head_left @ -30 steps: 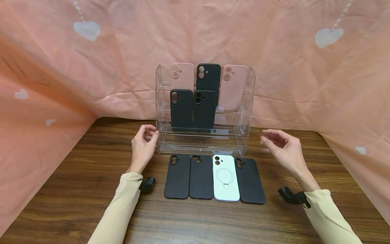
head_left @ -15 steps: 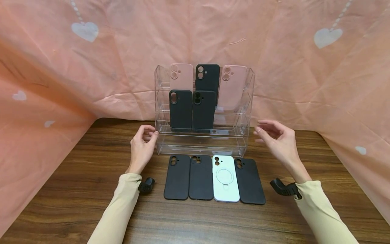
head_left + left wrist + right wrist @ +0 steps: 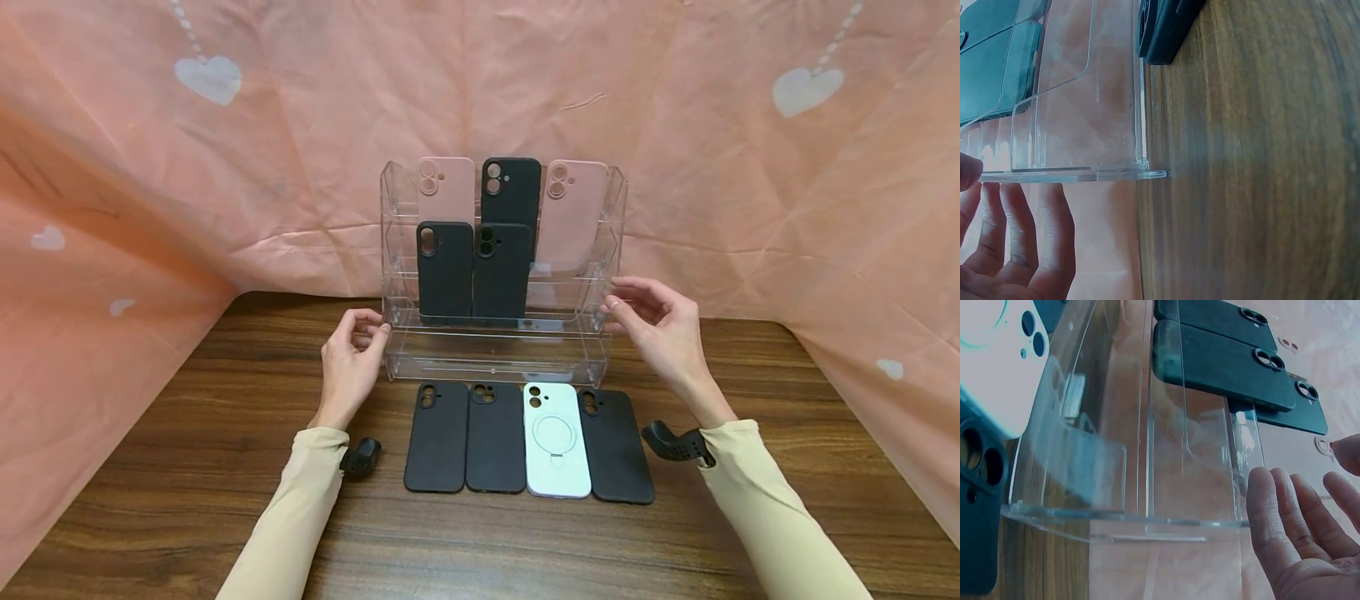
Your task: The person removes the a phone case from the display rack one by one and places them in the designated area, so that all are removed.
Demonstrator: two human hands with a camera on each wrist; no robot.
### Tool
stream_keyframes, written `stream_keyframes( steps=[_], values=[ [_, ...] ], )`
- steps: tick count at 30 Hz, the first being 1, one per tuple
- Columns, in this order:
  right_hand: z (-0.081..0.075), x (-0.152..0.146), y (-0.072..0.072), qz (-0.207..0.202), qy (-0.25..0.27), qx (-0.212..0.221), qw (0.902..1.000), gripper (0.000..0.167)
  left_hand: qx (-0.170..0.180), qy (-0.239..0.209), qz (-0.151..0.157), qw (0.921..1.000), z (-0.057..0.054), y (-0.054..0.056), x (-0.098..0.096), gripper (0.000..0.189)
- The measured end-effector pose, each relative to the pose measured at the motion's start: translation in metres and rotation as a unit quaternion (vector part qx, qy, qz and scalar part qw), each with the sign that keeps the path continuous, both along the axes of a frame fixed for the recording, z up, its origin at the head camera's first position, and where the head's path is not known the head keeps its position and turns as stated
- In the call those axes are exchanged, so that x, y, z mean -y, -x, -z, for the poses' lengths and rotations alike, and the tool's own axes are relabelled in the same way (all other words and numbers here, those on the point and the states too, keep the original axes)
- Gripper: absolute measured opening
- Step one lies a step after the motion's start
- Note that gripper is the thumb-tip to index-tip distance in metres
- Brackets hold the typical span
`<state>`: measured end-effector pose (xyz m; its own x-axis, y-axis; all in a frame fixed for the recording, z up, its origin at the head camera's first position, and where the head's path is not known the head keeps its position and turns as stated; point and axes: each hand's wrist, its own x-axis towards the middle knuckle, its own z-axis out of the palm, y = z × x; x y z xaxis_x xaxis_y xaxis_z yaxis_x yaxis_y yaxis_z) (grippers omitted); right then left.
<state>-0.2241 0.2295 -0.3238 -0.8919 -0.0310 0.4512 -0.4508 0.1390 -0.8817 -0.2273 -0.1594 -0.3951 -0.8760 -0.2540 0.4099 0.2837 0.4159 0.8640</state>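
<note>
A clear acrylic display stand with tiers stands on the table. My left hand holds its left side panel, the thumb at the front edge and the fingers behind the outer face, as the left wrist view shows. My right hand is at the right side panel, thumb and fingers parted; whether the fingertips touch it, I cannot tell. Pink phone cases and a black phone case stand in the upper tier. Below them lean two more black phone cases.
Before the stand lies a row of phone cases: black ones and a white one with a ring. They rest on a dark wooden table. Pink cloth with white hearts hangs behind and at both sides.
My right hand has moved left and slightly away from me, from beside the stand up to its right panel. The left hand stays at the left panel.
</note>
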Motion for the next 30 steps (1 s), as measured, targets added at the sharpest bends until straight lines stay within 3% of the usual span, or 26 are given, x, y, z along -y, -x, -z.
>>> stream_keyframes(
  steps=[9,17,30],
  values=[
    [-0.004,0.015,0.008,-0.012,0.005,-0.003,0.9999,0.031,0.000,0.001,-0.003,1.0000,0.000,0.000,0.000,0.013],
    [-0.006,0.029,0.016,-0.007,-0.028,-0.004,0.9996,0.041,-0.002,0.000,-0.004,1.0000,-0.001,-0.001,-0.001,0.014],
    [-0.005,0.049,0.029,-0.003,-0.039,0.013,0.9991,0.040,-0.002,0.003,-0.004,1.0000,-0.002,-0.001,-0.002,0.014]
  ],
)
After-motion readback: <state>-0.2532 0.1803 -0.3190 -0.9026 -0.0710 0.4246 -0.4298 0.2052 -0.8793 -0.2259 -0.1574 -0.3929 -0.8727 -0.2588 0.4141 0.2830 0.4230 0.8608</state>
